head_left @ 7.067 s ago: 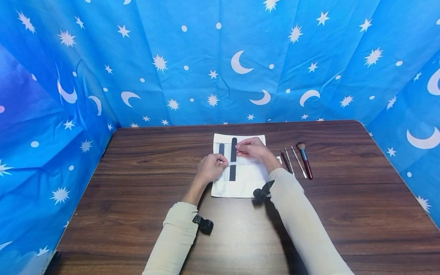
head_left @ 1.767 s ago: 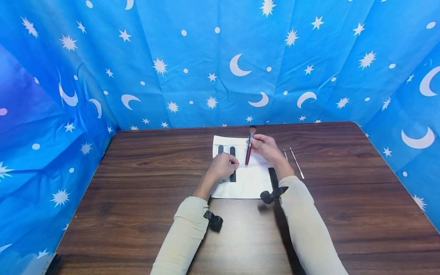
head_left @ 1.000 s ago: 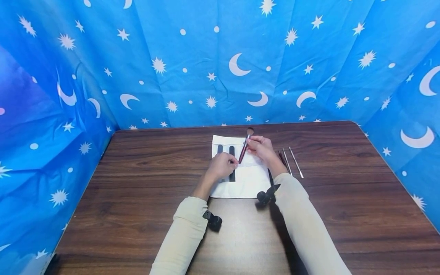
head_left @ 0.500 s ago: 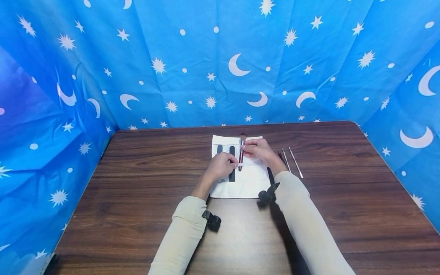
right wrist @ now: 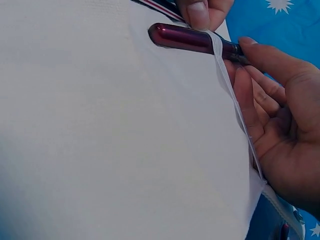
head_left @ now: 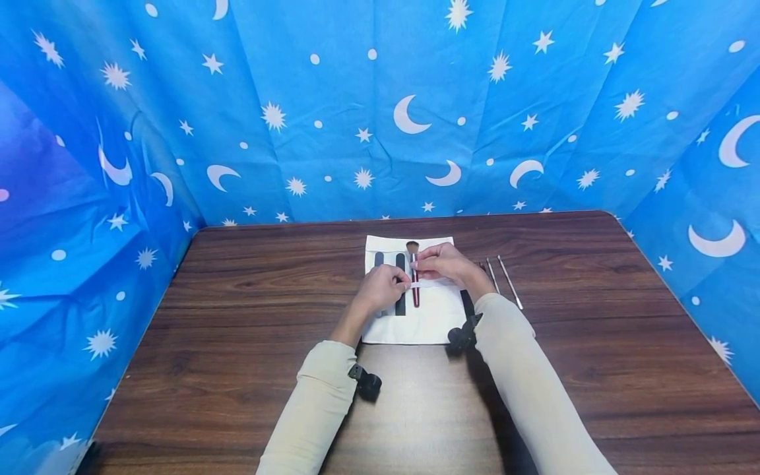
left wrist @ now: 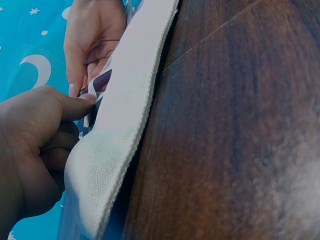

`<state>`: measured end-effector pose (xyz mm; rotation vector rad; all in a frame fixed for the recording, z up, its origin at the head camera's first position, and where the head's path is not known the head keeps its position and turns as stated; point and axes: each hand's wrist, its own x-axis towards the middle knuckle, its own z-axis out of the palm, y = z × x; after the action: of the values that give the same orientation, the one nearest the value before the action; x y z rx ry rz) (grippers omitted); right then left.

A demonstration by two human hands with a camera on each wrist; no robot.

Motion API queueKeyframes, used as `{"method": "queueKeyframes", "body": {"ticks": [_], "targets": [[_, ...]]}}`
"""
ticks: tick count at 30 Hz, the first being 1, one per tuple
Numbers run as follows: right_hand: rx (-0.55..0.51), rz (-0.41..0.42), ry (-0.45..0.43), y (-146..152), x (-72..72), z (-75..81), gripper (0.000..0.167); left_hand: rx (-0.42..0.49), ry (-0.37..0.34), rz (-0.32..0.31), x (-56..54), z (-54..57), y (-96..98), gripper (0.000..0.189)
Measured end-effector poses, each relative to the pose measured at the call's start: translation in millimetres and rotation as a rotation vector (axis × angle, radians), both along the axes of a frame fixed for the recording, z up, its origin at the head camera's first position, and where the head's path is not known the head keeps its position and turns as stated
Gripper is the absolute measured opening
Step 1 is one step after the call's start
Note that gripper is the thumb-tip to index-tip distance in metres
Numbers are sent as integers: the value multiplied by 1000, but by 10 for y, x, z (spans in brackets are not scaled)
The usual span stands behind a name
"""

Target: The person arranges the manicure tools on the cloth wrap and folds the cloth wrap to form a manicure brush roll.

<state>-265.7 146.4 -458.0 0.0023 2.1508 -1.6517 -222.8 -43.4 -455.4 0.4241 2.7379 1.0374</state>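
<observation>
A makeup brush (head_left: 416, 294) with a dark red handle lies over a white cloth roll (head_left: 433, 323), bristles toward the far edge. My right hand (head_left: 446, 262) pinches it near the ferrule. In the right wrist view, the brush handle (right wrist: 182, 39) runs under a white elastic band (right wrist: 218, 46), its rounded end out on the near side. My left hand (head_left: 381, 287) pinches the band beside the brush, as the left wrist view shows with the thumb (left wrist: 77, 106) on it. Two dark nail files (head_left: 400, 305) sit under the band to the left, partly hidden by that hand.
Slim metal tools (head_left: 510, 282) and a dark stick (head_left: 483, 267) lie on the wooden table (head_left: 237, 297) right of the roll, close to my right forearm. A blue curtain (head_left: 332, 99) with stars and moons stands behind the table.
The brush came from the right-hand row over to the roll. Its handle has since slid toward me under the band, held by my right hand. My left hand has shifted right along the band.
</observation>
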Motion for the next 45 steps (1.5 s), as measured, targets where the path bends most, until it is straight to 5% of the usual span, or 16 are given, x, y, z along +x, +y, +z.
{"method": "queueKeyframes", "body": {"ticks": [6,12,22,29,38,45], "targets": [[-15,26,-8,2,14,24,22,15,-3,-1,2,6,-4,12],[-15,35,-22,-27,19,37,39,29,-14,1,11,18,-2,12],[-71,-116,-96,-89,42,116,41,6,3,-1,8,11,2,12],[-81,-137,-93,-88,55,110,39,10,3,-9,-1,-1,-1,13],[9,-96,-96,-116,127,157,17,11,5,-5,-3,7,-11,13],[248,-10,35,-133,155,177,28,26,-12,-14,-3,1,-14,14]]}}
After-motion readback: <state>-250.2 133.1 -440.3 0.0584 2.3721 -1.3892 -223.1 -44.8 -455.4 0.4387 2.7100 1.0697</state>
